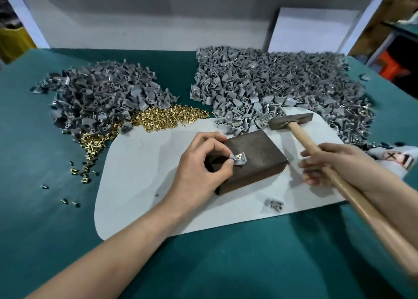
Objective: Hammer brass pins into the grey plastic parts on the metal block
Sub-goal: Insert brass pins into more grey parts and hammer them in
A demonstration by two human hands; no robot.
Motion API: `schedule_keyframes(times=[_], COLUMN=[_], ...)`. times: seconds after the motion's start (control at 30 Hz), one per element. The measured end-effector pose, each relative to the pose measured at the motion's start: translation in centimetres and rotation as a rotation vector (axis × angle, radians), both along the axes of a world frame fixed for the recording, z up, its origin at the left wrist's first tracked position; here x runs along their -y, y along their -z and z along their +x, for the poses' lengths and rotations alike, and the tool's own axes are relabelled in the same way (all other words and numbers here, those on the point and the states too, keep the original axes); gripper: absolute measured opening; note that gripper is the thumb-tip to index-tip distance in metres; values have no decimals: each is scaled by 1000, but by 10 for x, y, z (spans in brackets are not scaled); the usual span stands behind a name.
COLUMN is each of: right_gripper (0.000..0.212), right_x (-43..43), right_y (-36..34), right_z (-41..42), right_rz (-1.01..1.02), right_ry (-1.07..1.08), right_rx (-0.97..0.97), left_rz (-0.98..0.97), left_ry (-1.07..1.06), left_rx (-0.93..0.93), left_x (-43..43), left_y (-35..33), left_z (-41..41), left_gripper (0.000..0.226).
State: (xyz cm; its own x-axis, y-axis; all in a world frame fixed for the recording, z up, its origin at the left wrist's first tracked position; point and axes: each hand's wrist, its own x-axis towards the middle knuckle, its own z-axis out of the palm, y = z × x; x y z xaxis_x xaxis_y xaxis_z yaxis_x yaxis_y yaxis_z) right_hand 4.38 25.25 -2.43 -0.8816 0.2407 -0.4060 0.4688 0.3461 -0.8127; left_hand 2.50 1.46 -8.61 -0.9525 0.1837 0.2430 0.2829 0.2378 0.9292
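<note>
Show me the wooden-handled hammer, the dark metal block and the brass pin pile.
wooden-handled hammer (pixel 302 118): head view, its steel head.
dark metal block (pixel 260 149): head view, bare top face.
brass pin pile (pixel 162 117): head view, the heap's middle.

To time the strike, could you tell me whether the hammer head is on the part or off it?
Off: the hammer head is beyond the metal block, apart from the grey part the left hand pinches.

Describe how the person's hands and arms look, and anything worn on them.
Both are bare. The left hand and right hand have no gloves, and no rings, watch or bracelet show. The forearms are uncovered to the edge of the picture, with no sleeves in view. The right hand is slightly blurred, so fine detail there is uncertain.
</note>
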Motion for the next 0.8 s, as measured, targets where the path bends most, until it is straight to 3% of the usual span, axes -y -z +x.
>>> schedule_keyframes(times=[0.07, 0.2, 0.3, 0.33, 0.43, 0.67, 0.8], right_gripper=[18, 9, 47, 49, 32, 17, 48], right_x=[-6, 1, 14, 18, 31, 32, 38], right_y=[-7, -18, -29, -29, -23, -19, -23], right_z=[9, 38, 49, 51, 52, 62, 66], right_rz=[-138, 60, -37, -14, 188, 496, 548], right_ry=[-26, -140, -282, -309, -424, -538, -588], right_rx=[-58, -341, -354, -367, -454, -576, -568], left_rz=[9, 40, 36, 39, 48, 37, 42], left_ry=[10, 14, 3, 2, -7, -2, -3], left_rx=[20, 57, 58, 64, 63, 55, 57], left_x=[0, 1, 1, 1, 0, 0, 0], left_y=[0, -1, -2, -2, -2, -2, -2], left_z=[0, -2, -2, -2, -2, -2, -2], left_gripper=[8, 9, 10, 10, 12, 10, 10])
